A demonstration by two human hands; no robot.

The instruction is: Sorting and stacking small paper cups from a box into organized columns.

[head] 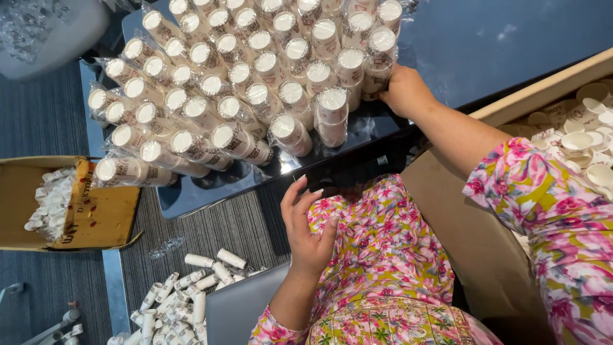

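Note:
Many stacks of paper cups (242, 76), each sleeved in clear plastic, stand packed together on a dark glossy table (485, 38). My right hand (403, 91) reaches to the right end of the group and touches the wrapped stack (378, 57) at that edge; whether it grips it I cannot tell. My left hand (308, 230) hovers over my lap with fingers apart and palm up, holding nothing. Both arms wear a pink floral sleeve.
An open cardboard box (96, 211) with small white pieces sits at the left on the floor. White tubes (185, 294) lie in a heap on the carpet below. A wooden-edged tray of loose white cups (587, 134) is at the right.

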